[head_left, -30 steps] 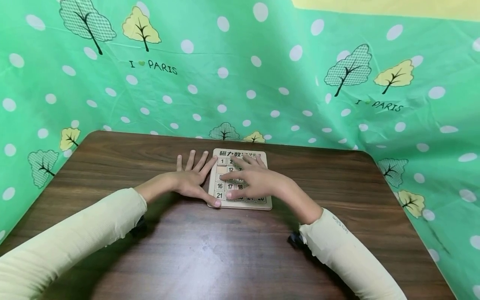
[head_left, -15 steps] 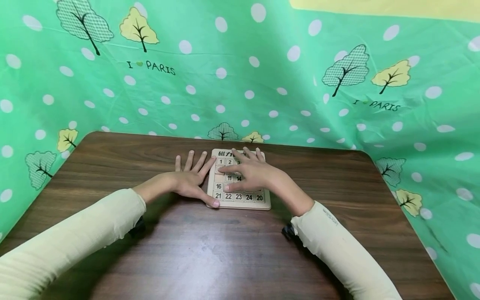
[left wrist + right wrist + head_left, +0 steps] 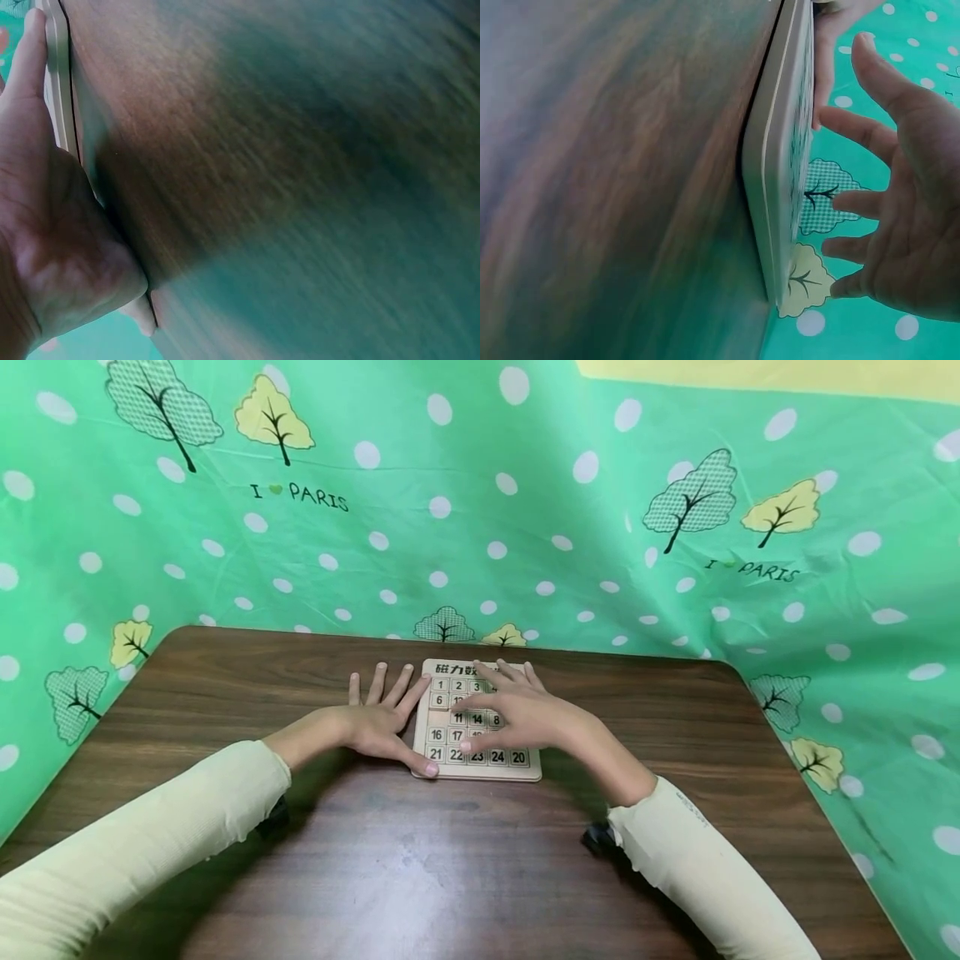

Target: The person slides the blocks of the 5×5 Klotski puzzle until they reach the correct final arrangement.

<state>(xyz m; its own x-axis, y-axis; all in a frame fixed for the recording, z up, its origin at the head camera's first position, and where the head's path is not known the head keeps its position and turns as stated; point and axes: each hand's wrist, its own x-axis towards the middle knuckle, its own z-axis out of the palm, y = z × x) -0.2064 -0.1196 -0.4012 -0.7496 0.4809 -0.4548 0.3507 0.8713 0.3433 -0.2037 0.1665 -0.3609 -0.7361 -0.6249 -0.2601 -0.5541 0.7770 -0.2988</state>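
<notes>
A pale wooden number slide puzzle (image 3: pixel 483 773) lies flat at the back middle of the table. Tile 6 (image 3: pixel 439 700) sits in the second row at the left, and a bare slot shows just below it. My left hand (image 3: pixel 375 727) spreads its fingers beside the puzzle, thumb and index finger resting at its left edge. Over the right part of the puzzle is my right hand (image 3: pixel 528 717), fingers apart and nearly straight, covering several tiles. In the right wrist view its fingertips stand a little clear of the puzzle (image 3: pixel 774 169).
The dark wood-grain table (image 3: pixel 420 868) extends around the puzzle. Behind it hangs a green dotted cloth (image 3: pixel 465 468) printed with trees, which also runs down both sides. Beige sleeves (image 3: pixel 150 827) cover both forearms.
My right index finger has pushed tile 6 up from the third row to the second, leaving the slot below bare. The right hand has then drawn back rightward; the left hand stays in place.
</notes>
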